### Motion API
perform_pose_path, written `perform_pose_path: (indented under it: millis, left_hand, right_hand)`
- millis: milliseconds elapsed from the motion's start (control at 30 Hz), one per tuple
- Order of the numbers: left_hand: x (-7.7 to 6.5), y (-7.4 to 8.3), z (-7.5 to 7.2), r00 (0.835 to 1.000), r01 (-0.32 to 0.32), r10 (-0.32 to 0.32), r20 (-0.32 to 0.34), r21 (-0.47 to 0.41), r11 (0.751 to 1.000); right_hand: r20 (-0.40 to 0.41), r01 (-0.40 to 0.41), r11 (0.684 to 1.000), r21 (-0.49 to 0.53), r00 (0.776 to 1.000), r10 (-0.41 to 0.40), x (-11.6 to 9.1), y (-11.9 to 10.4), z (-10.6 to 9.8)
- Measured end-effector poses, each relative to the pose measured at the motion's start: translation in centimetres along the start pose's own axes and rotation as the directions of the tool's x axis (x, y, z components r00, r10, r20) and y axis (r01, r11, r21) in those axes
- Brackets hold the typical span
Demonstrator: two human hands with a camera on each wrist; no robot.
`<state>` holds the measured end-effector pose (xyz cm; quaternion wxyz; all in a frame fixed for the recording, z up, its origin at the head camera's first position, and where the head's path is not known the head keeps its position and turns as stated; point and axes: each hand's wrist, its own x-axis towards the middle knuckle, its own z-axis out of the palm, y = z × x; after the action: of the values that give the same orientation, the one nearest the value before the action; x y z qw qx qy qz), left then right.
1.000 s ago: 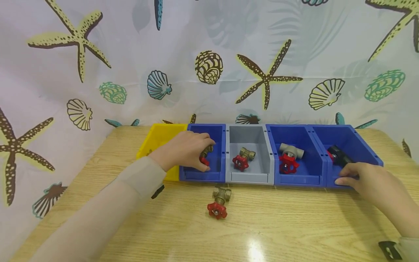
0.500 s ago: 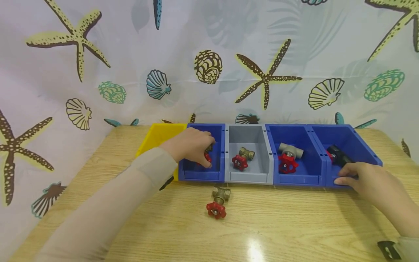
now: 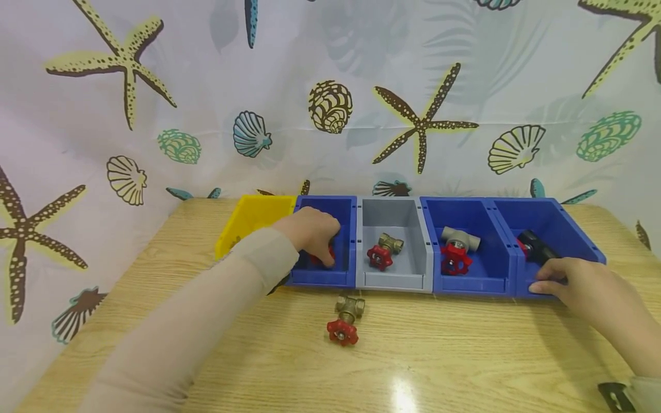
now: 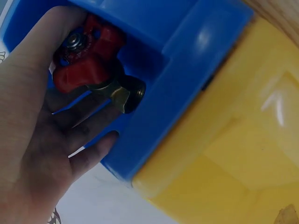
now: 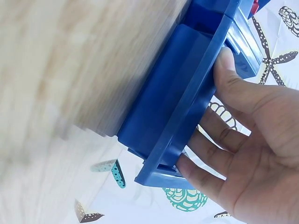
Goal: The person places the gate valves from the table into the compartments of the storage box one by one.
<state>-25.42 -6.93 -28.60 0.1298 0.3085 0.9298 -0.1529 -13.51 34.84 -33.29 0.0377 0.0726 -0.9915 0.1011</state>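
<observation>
My left hand (image 3: 312,229) reaches into the left blue bin (image 3: 330,279). In the left wrist view its thumb lies against the red handwheel of a brass valve (image 4: 84,70), and the fingers (image 4: 81,121) pass behind the brass body. The palm hides most of this valve from the head view. At far right, my right hand (image 3: 588,287) grips the front edge of the end blue bin (image 3: 573,238), with thumb and fingers at its rim in the right wrist view. A black valve (image 3: 537,246) with a red handle lies in that bin, just beyond the fingers.
A yellow bin (image 3: 232,232) stands at the row's left end. The grey bin (image 3: 395,280) holds a brass valve (image 3: 384,250); the blue bin beside it holds a pale grey valve (image 3: 457,249). Another brass valve (image 3: 345,319) lies on the wooden table (image 3: 439,355) in front.
My left hand and forearm have shifted a little right and turned over the bin, so the valve's brass part is now hidden in the head view. The right hand stays still.
</observation>
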Motion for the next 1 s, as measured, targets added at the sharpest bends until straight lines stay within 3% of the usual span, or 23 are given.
perform_pose_path:
  millis: [433,767,1000]
  left_hand:
    - [0.2,1.4,0.7,1.000,0.004,-0.005,0.025,0.051,0.999]
    - [0.2,1.3,1.0,0.999,0.030,-0.030,0.010,0.044,0.999]
    - [-0.1,0.7,0.5,0.998,0.056,-0.054,0.027,-0.054,0.997]
  right_hand:
    - [0.012,-0.010,1.000,0.005,1.000,0.010,0.0,0.0,0.0]
    - [0.002,-0.007,1.000,0.004,1.000,0.007,0.0,0.0,0.0]
    - [-0.003,0.003,1.000,0.008,1.000,-0.003,0.0,0.2,0.2]
